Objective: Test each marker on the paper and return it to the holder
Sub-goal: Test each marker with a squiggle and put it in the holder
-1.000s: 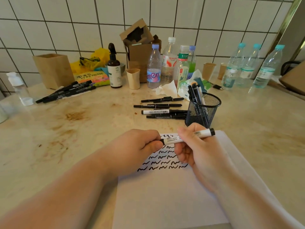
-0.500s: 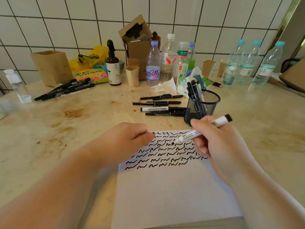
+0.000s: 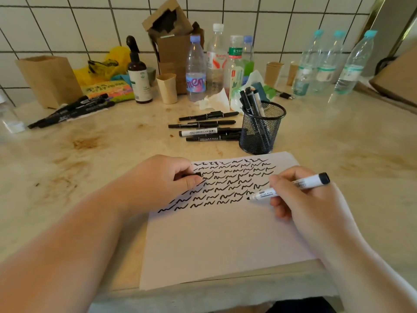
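Marker uncapped, tip now down at the paper.

A second ago both hands held the capped white marker [image 3: 291, 187] together; now the right hand [image 3: 300, 195] grips it alone at centre right, tip at the end of the lowest squiggle row on the paper [image 3: 225, 240], while the left hand [image 3: 162, 179] pinches the black cap [image 3: 196, 174] over the sheet's upper left corner. Just above the paper stands the mesh holder [image 3: 261, 129] with several markers in it, loose markers [image 3: 207, 129] lying to its left, another bunch [image 3: 72, 110] at upper left. Bottles [image 3: 195, 68], paper cups and a cardboard box crowd the stained marble counter [image 3: 349, 143] below a white tiled wall.
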